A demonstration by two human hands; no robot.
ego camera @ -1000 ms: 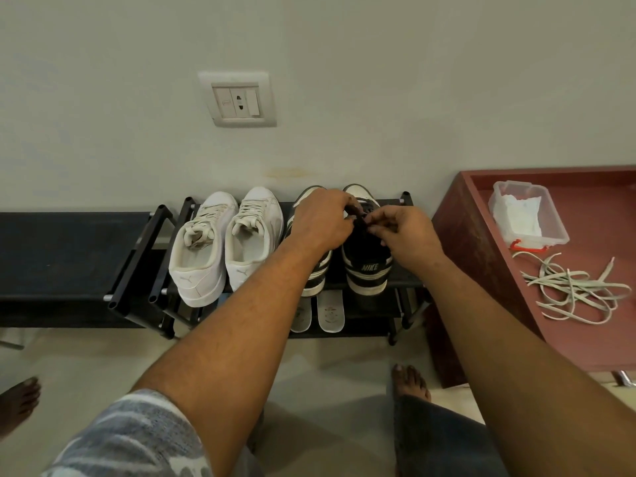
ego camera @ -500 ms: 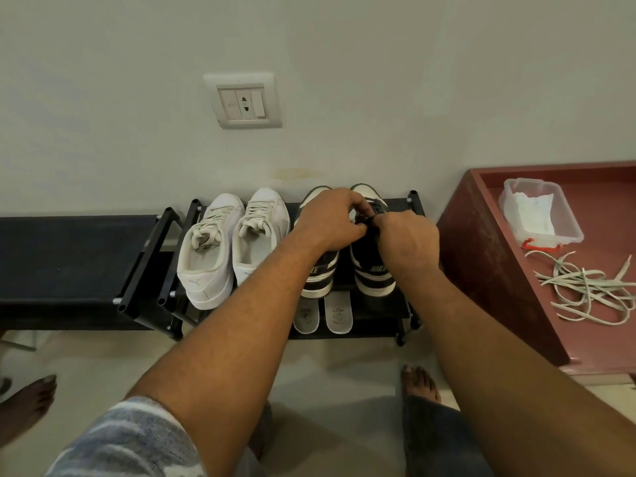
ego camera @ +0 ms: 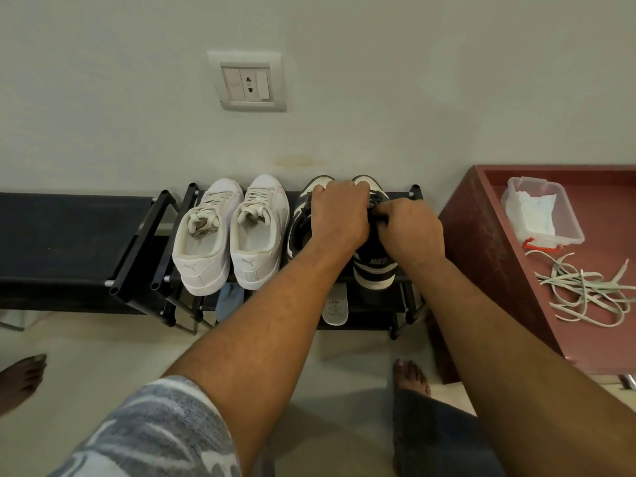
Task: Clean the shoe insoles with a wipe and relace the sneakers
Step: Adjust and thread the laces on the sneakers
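Two black-and-white sneakers stand on a black shoe rack [ego camera: 409, 306] against the wall. My left hand [ego camera: 339, 216] and my right hand [ego camera: 411, 232] meet over the right black sneaker [ego camera: 373, 273], fingers curled and pinching its black lace near the tongue. The lace itself is mostly hidden under my fingers. The left black sneaker [ego camera: 297, 223] is partly covered by my left forearm. A pair of white sneakers [ego camera: 234, 235], laced, stands to the left on the same rack. An insole [ego camera: 335, 309] lies on the lower shelf.
A red-brown table [ego camera: 481, 263] stands at the right with a clear plastic box of wipes [ego camera: 540, 211] and loose pale laces [ego camera: 585, 290]. A black bench [ego camera: 62, 242] sits at the left. A blue insole [ego camera: 229, 301] shows under the white pair. Bare feet [ego camera: 411, 376] rest on the floor.
My hands have drawn closer together over the right black sneaker, and the right hand has shifted slightly onto its tongue. The view has drifted a little to the left.
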